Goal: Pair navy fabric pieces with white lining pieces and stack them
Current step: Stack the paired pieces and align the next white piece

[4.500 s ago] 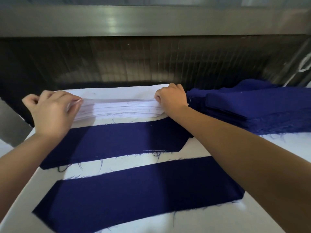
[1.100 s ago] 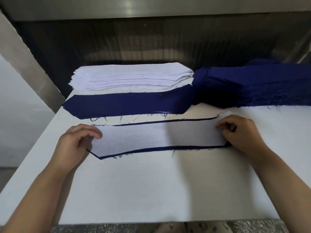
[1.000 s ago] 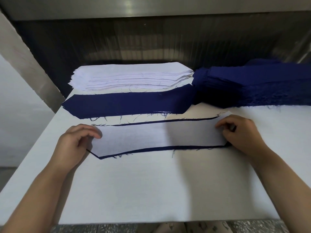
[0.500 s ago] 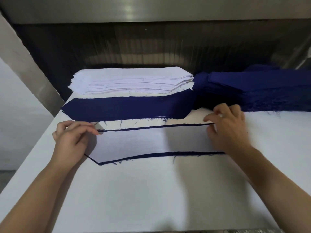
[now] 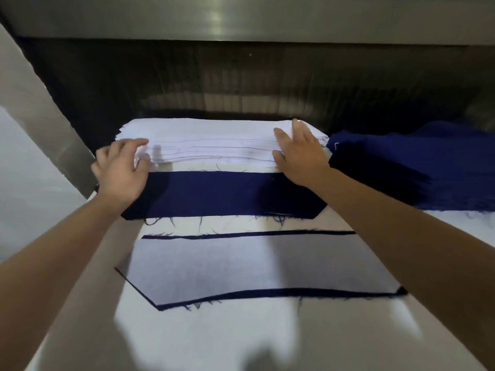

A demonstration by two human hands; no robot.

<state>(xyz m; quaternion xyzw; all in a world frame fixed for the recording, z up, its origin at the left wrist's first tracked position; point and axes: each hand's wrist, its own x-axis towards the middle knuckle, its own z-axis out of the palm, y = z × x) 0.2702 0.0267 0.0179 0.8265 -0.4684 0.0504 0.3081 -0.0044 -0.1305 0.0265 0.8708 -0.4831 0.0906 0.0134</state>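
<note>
Open and empty, the left hand (image 5: 120, 171) and right hand (image 5: 300, 153) sit at opposite ends of the white lining stack (image 5: 209, 137), likely to lift a sheet for the bare navy piece (image 5: 222, 194) just in front.

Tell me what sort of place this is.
Probably a garment workshop, at a cutting or fusing station: a stack of cut white lining pieces, a pile of frayed navy fabric pieces, and a steel machine housing above the white worktable.
</note>
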